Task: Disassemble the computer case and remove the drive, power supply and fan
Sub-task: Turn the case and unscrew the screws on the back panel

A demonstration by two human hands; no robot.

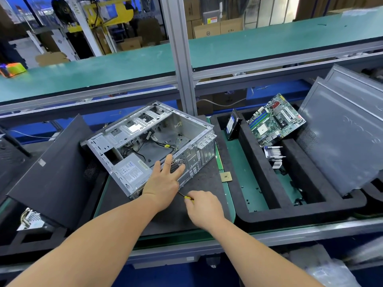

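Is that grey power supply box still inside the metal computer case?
Yes, still in. The grey power supply box sits in the near corner of the open silver metal computer case, its black cables running across the case floor.

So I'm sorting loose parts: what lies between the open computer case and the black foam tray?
A small square CPU chip lies there on the mat's edge, shown in the head view.

Support: green-topped workbench (228,195).
On it: dark foam mat (199,175), black foam divider tray (259,168).
On mat: open silver metal computer case (149,139).
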